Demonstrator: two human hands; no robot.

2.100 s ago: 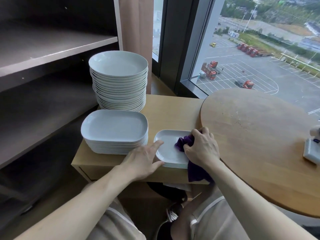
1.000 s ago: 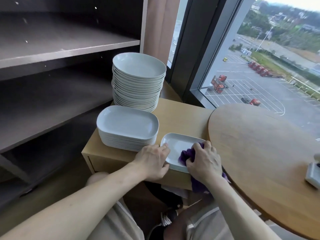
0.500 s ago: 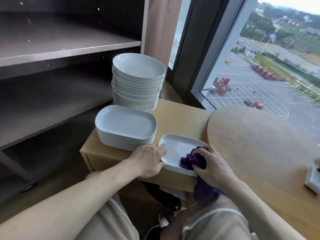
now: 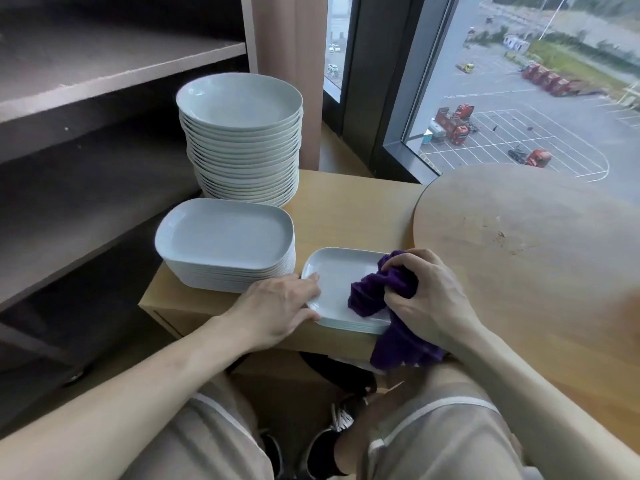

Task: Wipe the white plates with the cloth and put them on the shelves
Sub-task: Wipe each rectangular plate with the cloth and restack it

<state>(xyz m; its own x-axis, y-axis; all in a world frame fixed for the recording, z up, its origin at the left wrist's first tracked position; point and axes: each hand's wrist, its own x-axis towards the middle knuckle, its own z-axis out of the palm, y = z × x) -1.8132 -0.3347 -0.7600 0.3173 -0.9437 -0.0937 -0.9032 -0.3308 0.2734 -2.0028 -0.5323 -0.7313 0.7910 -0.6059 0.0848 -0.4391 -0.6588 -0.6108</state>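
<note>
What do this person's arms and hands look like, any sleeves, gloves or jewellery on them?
The left forearm and right forearm are bare up to the frame edge, with no sleeves showing. The left hand and right hand wear no gloves, and no ring, watch or bracelet can be seen.

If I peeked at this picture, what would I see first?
Probably the tall stack of round white plates at the back of the wooden cabinet, beside the shelves. Next, the bright purple cloth gripped by the right hand on a small rectangular plate at the front, where the left hand rests on its edge.
</note>
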